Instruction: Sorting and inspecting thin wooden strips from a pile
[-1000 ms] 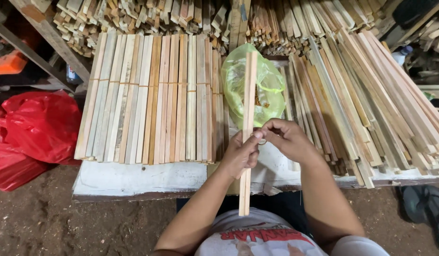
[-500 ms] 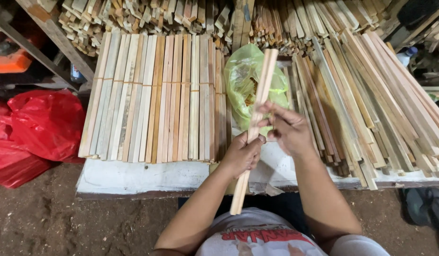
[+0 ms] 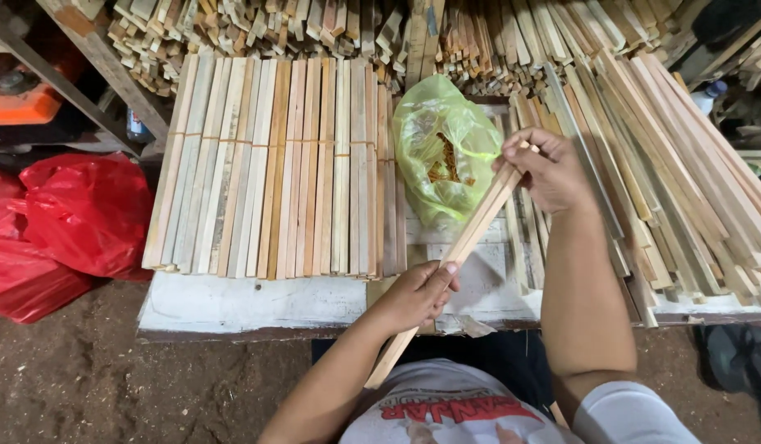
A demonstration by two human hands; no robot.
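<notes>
A long, thin, pale wooden slat [image 3: 463,247] is shown held diagonally across the centre of the frame, its lower end near the person's white shirt [image 3: 471,411] and its upper end at centre right. The slat may be two pieces pressed together; this cannot be told with certainty. A risk is judged to lie in the slanted hold: should either grip loosen, the slat could slide down toward the lap, or its upper end could be swung into the translucent green plastic bag [image 3: 442,148] just beside it. The left hand [image 3: 417,292] is seen closed around the lower part of the slat, thumb laid along its edge. The right hand [image 3: 549,168] is wrapped around the upper end, fingers curled tight. A flat row of banded wooden slats [image 3: 274,164] is laid on the white-painted wooden desk [image 3: 249,304] at centre left, loose slats [image 3: 668,164] are fanned at the right, and red plastic bags [image 3: 76,214] are seen at the left edge.
</notes>
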